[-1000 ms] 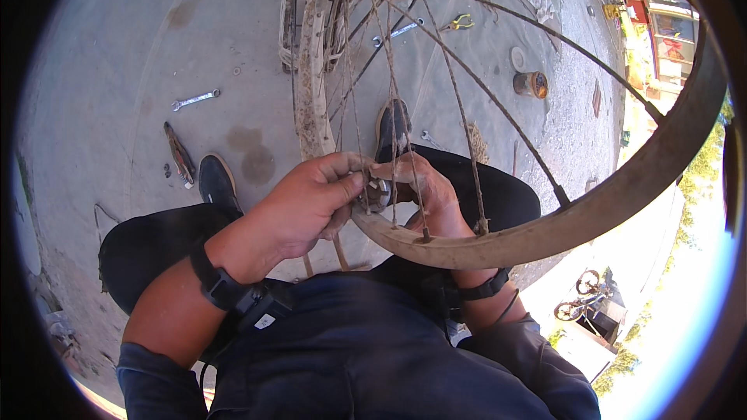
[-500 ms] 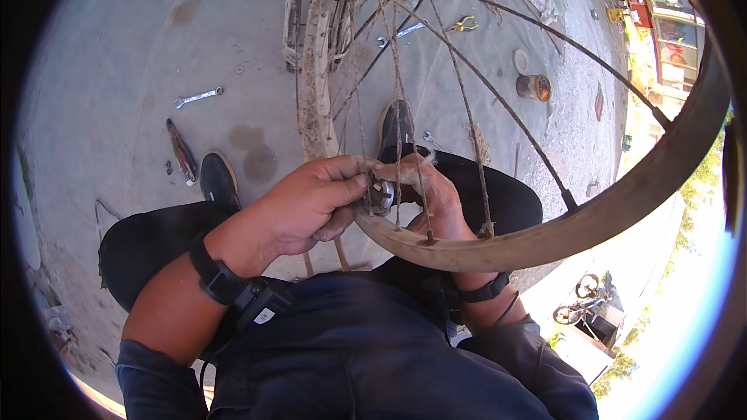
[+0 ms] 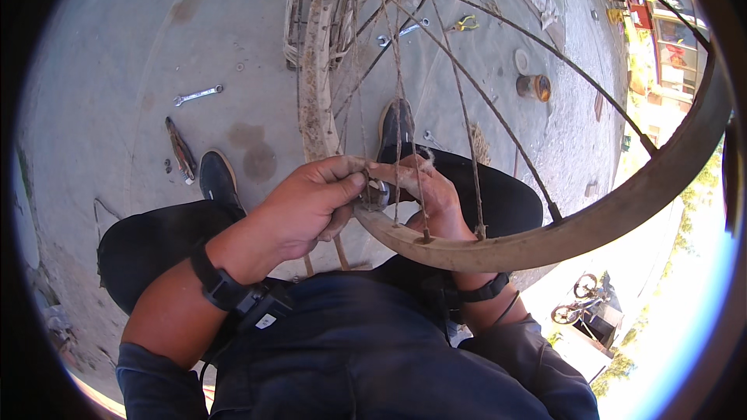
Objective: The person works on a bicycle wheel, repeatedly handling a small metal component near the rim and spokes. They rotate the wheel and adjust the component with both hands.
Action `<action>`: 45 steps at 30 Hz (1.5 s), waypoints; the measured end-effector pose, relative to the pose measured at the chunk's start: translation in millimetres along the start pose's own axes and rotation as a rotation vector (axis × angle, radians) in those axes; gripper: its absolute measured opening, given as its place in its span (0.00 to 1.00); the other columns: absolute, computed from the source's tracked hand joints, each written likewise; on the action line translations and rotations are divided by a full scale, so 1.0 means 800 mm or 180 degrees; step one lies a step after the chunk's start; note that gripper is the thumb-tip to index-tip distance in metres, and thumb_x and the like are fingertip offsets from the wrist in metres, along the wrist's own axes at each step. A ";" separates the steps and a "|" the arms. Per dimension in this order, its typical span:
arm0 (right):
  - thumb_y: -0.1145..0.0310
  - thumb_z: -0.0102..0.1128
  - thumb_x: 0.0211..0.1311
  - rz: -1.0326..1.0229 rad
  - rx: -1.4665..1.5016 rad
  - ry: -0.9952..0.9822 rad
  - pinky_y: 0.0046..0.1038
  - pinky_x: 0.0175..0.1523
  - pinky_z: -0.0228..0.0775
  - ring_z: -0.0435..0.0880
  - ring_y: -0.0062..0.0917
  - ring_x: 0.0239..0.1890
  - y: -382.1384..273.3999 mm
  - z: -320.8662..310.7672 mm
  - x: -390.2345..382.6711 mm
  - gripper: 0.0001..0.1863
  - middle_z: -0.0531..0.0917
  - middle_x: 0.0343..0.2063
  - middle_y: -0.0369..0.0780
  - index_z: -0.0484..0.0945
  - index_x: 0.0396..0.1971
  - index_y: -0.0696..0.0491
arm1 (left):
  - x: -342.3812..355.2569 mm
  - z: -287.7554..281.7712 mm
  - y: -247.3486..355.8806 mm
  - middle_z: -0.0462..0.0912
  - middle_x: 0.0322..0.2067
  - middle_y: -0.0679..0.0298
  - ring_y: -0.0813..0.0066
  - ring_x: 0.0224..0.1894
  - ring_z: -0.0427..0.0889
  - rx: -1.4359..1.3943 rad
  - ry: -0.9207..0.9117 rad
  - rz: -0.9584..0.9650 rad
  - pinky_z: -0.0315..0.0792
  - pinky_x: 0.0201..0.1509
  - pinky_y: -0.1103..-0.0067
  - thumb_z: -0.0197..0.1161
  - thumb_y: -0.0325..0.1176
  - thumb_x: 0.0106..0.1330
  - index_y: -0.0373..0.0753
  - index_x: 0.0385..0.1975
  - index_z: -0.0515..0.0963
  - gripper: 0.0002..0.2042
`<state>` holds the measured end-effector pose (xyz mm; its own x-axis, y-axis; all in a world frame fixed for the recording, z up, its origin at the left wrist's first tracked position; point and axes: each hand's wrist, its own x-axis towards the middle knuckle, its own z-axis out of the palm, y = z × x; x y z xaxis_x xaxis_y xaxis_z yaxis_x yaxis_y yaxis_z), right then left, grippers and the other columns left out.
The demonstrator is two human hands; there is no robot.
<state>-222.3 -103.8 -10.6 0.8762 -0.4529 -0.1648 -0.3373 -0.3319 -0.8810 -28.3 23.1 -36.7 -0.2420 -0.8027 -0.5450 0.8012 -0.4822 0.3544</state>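
A dirty spoked bicycle wheel (image 3: pixel 545 243) fills the right side, its pale rim curving down to my hands. My left hand (image 3: pixel 315 201) is closed, thumb and forefinger pinching a small shiny metal part (image 3: pixel 378 194) at the rim's near left end. Behind the spokes, my right hand (image 3: pixel 432 196) meets it from the other side, its fingers bent around the same part. Exactly what kind of part it is, the fingers hide. Some whitish fluff clings by the right hand's knuckles.
On the concrete floor lie a wrench (image 3: pixel 198 96), another wrench (image 3: pixel 403 33), yellow-handled pliers (image 3: pixel 465 23), and a long rusty tool (image 3: pixel 180 149). A rusty can (image 3: pixel 534 88) stands at right. A second muddy wheel (image 3: pixel 317 70) stands ahead of me. My shoes flank it.
The spoked wheel has turned slightly, its spokes and rim shifting a little. Both hands stay at nearly the same spot, still on the metal part.
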 end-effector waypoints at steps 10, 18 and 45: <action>0.80 0.71 0.49 0.0160 0.0256 0.0032 0.28 0.52 0.75 0.81 0.29 0.47 -0.022 0.003 0.007 0.31 0.80 0.45 0.40 0.82 0.59 0.58 | -0.003 0.007 0.000 0.81 0.32 0.70 0.88 0.17 0.67 0.0546 0.0419 0.0158 0.63 0.19 0.85 0.52 0.32 0.81 0.36 0.58 0.78 0.13; 0.76 0.64 0.64 0.0403 0.0571 0.0113 0.27 0.50 0.77 0.82 0.27 0.48 -0.017 0.008 0.005 0.22 0.82 0.47 0.41 0.80 0.59 0.58 | -0.013 0.012 0.009 0.84 0.34 0.69 0.89 0.20 0.69 0.0867 0.0328 0.0324 0.65 0.22 0.84 0.66 0.38 0.73 0.34 0.57 0.78 0.18; 0.83 0.76 0.46 0.0478 0.0720 0.0076 0.28 0.48 0.81 0.86 0.25 0.45 -0.010 0.014 0.004 0.33 0.82 0.46 0.40 0.75 0.56 0.57 | 0.007 0.008 0.023 0.84 0.26 0.49 0.57 0.29 0.85 0.3047 0.1046 0.0791 0.77 0.37 0.67 0.74 0.49 0.62 0.29 0.33 0.82 0.23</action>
<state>-213.2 -93.4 -8.9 0.8129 -0.5033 -0.2930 -0.3750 -0.0674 -0.9246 -18.4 7.3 -28.0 0.1463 -0.8516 -0.5034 0.0041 -0.5083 0.8612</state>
